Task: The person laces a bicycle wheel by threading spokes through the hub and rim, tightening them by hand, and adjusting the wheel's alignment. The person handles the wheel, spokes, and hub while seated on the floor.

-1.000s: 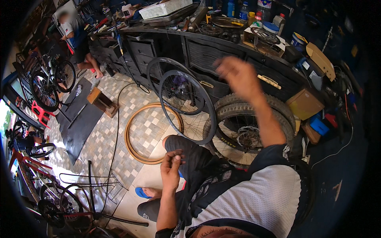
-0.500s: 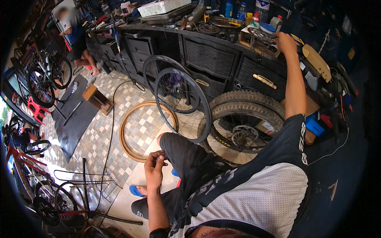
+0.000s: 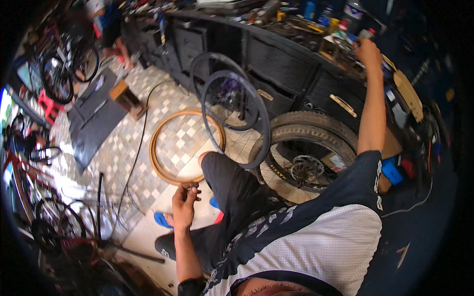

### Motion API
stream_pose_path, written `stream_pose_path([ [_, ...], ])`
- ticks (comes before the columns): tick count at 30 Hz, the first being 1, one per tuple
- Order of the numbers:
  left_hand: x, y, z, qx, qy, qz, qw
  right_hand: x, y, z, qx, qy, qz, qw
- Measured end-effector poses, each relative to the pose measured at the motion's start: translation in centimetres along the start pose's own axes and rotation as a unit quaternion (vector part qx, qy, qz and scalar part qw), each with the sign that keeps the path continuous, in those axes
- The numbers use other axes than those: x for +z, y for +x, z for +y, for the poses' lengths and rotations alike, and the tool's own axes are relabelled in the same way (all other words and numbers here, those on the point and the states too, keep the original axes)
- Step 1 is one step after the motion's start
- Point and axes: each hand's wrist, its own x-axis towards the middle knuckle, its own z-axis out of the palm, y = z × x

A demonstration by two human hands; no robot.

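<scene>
Loosely curled, the left hand (image 3: pixel 185 203) is held raised in the head view; whether anything is pinched cannot be told. The right hand (image 3: pixel 369 54) is placed near a box (image 3: pixel 327 50) on the bench (image 3: pixel 276 59), its grip too blurred to read. Apparently, nothing is lifted clear yet; a tan hoop (image 3: pixel 154 157) is left unfitted.

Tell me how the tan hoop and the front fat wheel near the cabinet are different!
The tan hoop lies flat on the floor; the fat wheel stands tilted by the cabinet. The hoop is slim, while the wheel has a wide, bumpy, darker tire. The hoop's middle is open; the wheel's has a metal disc. Both are round.
</scene>
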Motion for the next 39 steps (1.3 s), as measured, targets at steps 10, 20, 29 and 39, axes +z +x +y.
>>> stream_pose_path([
  [10, -12.8, -1.9, -4.4, -0.052, 0.061, 0.234, 0.969, -2.9, -16.5, -36.2, -0.458, 0.384, -0.131, 0.791],
  [20, -26.4, -0.8, -18.4, -0.110, 0.107, 0.412, 0.898, 11.1, -53.4, -66.5, -0.730, 0.251, -0.403, 0.491],
  [29, -32.2, -2.7, -20.3, -0.267, 0.234, 0.357, 0.864, 29.7, -75.4, -70.9, -0.646, 0.045, -0.546, 0.532],
  [39, -34.5, -9.0, -23.2, -0.357, 0.156, 0.311, 0.867, 41.2, -82.1, -70.3, -0.714, -0.122, -0.438, 0.533],
])
